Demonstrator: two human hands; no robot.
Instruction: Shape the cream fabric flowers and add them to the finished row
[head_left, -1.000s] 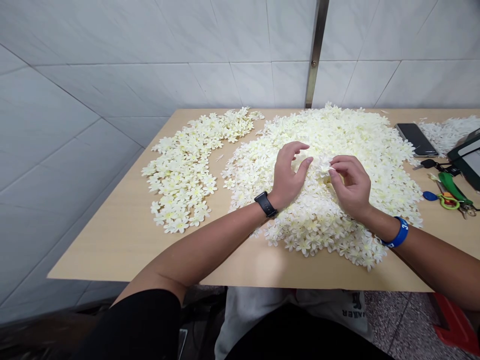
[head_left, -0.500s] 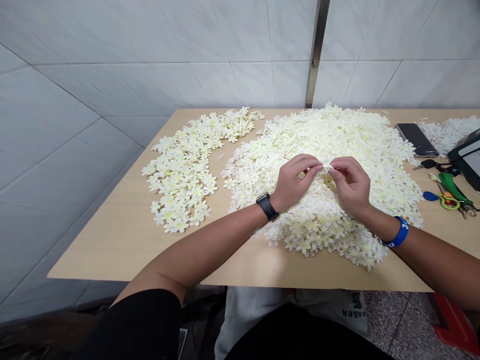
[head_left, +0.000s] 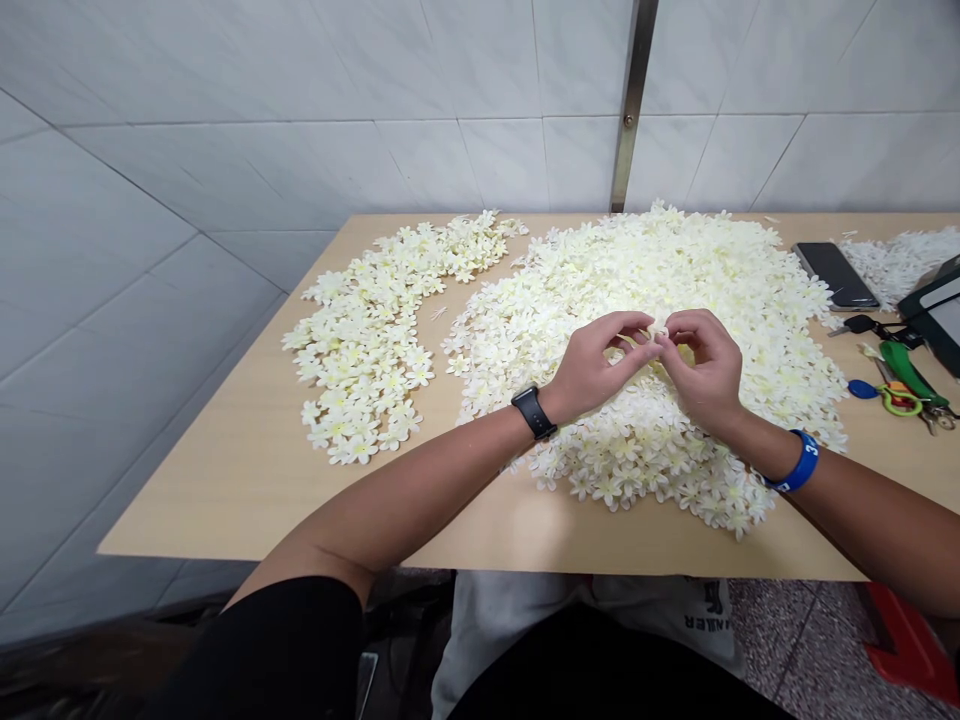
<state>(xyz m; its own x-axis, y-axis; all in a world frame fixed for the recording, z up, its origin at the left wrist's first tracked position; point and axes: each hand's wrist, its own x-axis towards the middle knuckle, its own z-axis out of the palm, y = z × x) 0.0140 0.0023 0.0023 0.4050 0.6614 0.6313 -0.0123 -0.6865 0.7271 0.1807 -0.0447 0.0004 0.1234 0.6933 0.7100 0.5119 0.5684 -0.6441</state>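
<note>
Over the large heap of white artificial flowers [head_left: 615,440], my two hands meet at the fingertips. Between them is one small white artificial flower [head_left: 658,331], partly covered by the fingers. My left hand [head_left: 600,362], with a black watch on its wrist, pinches it from the left with thumb and forefinger. From the other side my right hand [head_left: 705,368], with a blue wristband below it, grips the flower between thumb and bent fingers. Its finer parts are too small to make out.
A smaller curved pile of flowers [head_left: 360,350] lies on the left of the wooden table [head_left: 225,470]. To the right are a phone [head_left: 836,275], white stem-like pieces [head_left: 904,262], keys with a green holder [head_left: 904,370] and a dark case [head_left: 937,315]. A tiled wall stands behind.
The fingers of both hands have shifted around the small flower, which now sits more upright between them. My left hand has moved slightly right, its thumb now meeting the right one.
</note>
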